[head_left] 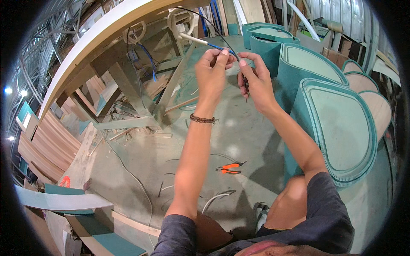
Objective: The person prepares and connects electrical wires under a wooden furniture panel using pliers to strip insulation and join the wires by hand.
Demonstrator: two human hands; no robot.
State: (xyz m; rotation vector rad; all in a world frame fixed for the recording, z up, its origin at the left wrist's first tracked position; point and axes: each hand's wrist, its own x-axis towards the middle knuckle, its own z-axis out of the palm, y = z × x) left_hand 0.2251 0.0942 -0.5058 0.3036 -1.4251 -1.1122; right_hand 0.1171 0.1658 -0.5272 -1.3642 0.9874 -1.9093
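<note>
Near the top centre of the frame, the left hand (pixel 213 71) pinches the blue wire (pixel 215 47) just past a white sleeve (pixel 194 39), while the right hand (pixel 258 81) pinches the black cable (pixel 205 18) beside it. Both look light and springy, probably best held near the ends. Teal curved shells (pixel 341 123) crowd the right; orange-handled pliers (pixel 230 166) lie lower centre; the curved frame (pixel 128 18) limits room at upper left.

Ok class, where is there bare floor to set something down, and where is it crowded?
Bare floor lies between the forearms, beyond the orange-handled pliers, and between the pliers and green curved forms. Crowded: cable pieces left of and below the pliers; panels at lower left.
</note>
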